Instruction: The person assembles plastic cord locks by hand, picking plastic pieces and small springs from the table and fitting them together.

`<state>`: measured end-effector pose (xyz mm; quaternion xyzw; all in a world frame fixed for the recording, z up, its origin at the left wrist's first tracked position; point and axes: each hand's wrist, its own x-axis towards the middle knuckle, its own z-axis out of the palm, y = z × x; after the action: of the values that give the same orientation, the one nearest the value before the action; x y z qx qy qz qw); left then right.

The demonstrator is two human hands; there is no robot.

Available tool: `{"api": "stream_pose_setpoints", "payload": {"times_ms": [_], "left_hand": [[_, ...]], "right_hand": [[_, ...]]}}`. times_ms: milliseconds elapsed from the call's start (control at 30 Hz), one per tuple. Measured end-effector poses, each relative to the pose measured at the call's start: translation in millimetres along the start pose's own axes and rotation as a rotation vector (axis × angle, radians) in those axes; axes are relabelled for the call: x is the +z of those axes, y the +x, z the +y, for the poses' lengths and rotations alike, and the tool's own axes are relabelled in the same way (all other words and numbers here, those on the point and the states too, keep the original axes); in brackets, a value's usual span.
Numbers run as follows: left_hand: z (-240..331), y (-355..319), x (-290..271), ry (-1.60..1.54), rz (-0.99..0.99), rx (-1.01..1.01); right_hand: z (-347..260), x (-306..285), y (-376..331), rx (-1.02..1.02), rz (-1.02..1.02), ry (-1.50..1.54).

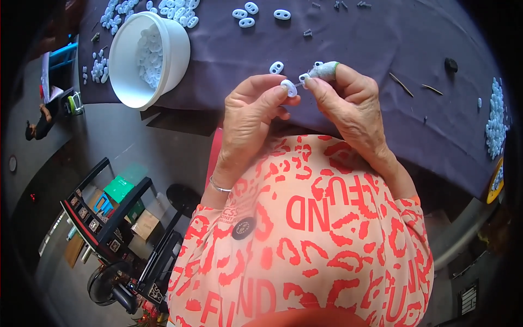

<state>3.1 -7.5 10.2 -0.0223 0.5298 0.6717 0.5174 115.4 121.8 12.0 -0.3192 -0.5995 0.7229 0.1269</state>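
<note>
My left hand (245, 117) pinches a white oval plastic cord-lock piece (291, 89) between thumb and fingers, close over the near edge of the table. From it a thin metal spring (298, 84) reaches toward my right hand (357, 106). That hand is closed on a small white piece with a dark hole (304, 78), its thumb pressed against the index finger, which wears a whitish wrap (326, 71) with a green edge. Whether the two pieces touch through the spring I cannot tell exactly. Just beyond my left fingertips lies a white two-hole oval piece (276, 67).
A dark cloth covers the table (381, 54). At left stands a white bucket (177, 57) of translucent parts, with white pieces (182, 11) heaped behind it. Loose springs (308, 33) lie farther back. At right are two thin sticks (401, 84), a black lump (451, 65) and small parts (496, 122).
</note>
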Motion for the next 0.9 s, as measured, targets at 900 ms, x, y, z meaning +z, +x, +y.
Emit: {"api": "stream_pose_setpoints", "payload": {"times_ms": [900], "left_hand": [[-8.5,-3.2,-0.3,0.16,0.029,0.094]], "right_hand": [[8.0,-2.9,0.6,-0.021,-0.128,-0.16]]}}
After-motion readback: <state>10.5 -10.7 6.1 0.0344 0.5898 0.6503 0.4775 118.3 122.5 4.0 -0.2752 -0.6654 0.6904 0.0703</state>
